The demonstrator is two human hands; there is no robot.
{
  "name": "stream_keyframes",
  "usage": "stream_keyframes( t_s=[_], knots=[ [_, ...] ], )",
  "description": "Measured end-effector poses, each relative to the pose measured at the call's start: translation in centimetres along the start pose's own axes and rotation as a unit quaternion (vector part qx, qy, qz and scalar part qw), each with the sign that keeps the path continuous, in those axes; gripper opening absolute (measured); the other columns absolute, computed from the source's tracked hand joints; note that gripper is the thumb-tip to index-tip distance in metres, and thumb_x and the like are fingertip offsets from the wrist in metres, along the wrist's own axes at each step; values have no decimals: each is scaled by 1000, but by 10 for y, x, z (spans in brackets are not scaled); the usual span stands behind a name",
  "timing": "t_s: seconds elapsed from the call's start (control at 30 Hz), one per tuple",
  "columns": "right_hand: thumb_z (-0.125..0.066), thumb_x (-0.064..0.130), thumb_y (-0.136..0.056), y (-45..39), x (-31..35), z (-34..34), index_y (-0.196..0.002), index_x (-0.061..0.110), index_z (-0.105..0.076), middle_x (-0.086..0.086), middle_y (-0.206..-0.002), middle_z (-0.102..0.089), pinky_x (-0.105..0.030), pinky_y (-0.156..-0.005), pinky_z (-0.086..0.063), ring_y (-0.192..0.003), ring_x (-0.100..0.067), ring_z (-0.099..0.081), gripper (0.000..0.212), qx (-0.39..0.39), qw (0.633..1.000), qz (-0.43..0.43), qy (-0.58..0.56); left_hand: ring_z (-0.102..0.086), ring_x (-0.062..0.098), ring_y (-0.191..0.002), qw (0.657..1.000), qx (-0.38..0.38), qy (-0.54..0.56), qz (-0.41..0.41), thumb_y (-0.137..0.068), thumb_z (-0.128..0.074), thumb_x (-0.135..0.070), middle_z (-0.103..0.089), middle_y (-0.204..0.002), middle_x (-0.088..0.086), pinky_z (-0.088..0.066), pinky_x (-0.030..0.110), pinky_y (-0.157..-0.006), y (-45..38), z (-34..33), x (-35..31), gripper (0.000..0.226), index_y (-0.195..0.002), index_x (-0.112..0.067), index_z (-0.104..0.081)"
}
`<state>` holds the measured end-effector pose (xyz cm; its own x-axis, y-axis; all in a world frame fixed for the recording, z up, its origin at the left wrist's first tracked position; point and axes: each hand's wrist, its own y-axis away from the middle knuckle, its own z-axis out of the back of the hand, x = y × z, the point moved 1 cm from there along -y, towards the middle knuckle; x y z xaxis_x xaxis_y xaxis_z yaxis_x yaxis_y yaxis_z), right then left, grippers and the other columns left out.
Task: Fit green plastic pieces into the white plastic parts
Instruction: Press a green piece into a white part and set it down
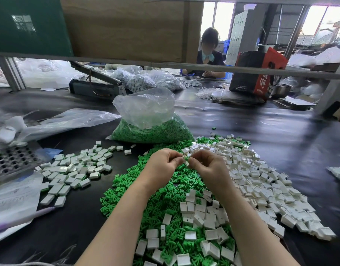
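My left hand (164,160) and my right hand (205,163) meet above the middle of the dark table, fingertips pinched together on a small white part (184,156) with a green piece (187,158) at it. How deep the green piece sits in the white part is hidden by my fingers. Under my hands lies a heap of loose green pieces (161,191). Loose white parts (261,181) spread out to the right and near the front edge. A separate pile of white parts (75,167) lies to the left.
A clear bag of green pieces (152,129) stands behind my hands. A perforated metal tray (10,160) and plastic bags with papers (13,196) lie at the left. Another person works across the table behind a metal rail (165,65); a red-and-black box (259,72) stands at back right.
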<state>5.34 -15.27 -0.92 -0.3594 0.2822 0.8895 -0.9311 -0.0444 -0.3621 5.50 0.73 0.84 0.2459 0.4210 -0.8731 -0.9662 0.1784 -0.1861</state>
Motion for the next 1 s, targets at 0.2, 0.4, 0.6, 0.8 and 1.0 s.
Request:
stream_keyframes(
  t_s=[0.2,0.4,0.6,0.8,1.0],
  knots=[
    [-64,13,-92,0,-3,-3,-80,13,-65,-13,-72,-66,-45,-60,-50,-68,-34,-61,11,11,998,24,59,-63,13,-63,1000,4,-29,1,-99,-57,-18,-69,-70,1,-57,41,-73,0,1,3,22,-85,-33,-64],
    [-62,13,-94,-1,-3,-2,-81,11,-64,-12,-72,-66,-48,-62,-49,-68,-37,-58,13,30,999,3,42,-54,15,-66,1000,23,4,13,-99,-55,-20,-61,-69,-2,-53,44,-68,-1,0,4,14,-90,-24,-64],
    [-59,8,-95,1,-1,-3,-84,7,-64,-1,-69,-63,-42,-73,-53,-70,-19,-59,12,62,998,-26,-18,-51,11,-61,996,70,36,44,-103,-48,-28,-58,-68,0,-42,22,-59,3,-1,8,26,-82,-15,-57],
    [-53,13,-98,3,-2,-4,-77,9,-61,2,-62,-58,-37,-64,-39,-62,-19,-47,22,94,994,-62,-16,-42,8,-57,994,87,62,16,-103,-47,-22,-48,-66,-3,-36,21,-56,5,2,7,27,-78,-15,-52],
    [-50,12,-98,4,-2,-6,-69,16,-57,0,-59,-47,-33,-59,-32,-59,-18,-39,31,131,988,-79,-21,-39,6,-57,992,117,55,14,-103,-47,-22,-43,-64,-6,-32,22,-55,7,4,10,26,-78,-17,-49]
  ],
)
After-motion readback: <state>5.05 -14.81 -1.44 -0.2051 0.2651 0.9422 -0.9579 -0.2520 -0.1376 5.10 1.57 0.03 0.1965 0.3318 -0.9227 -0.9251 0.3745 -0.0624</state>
